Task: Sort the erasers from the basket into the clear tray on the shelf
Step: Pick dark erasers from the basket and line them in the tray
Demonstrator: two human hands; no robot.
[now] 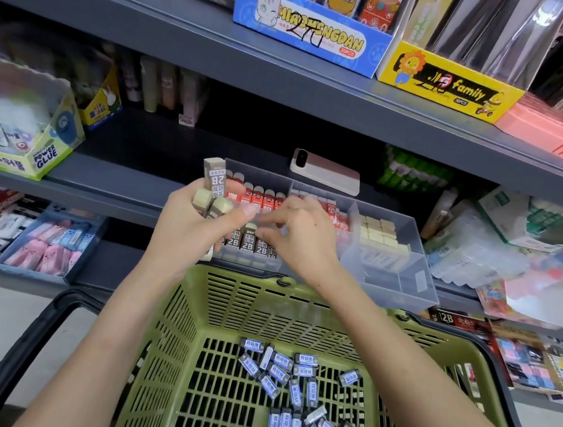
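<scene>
Grey shop shelving fills the view, and the clear tray sits on the middle shelf at frame centre, just above the far rim of the green basket. My left hand grips a bundle of 2B erasers, long axes upright, at the tray's left front corner. The right hand is nearer the slot. Its bent fingers are down at the standing row in the front left compartment, too blurred for me to tell whether they pinch anything. I judge the next eraser goes rightward and down from the bundle, kept upright. Blue-wrapped erasers lie in the basket's bottom.
</scene>
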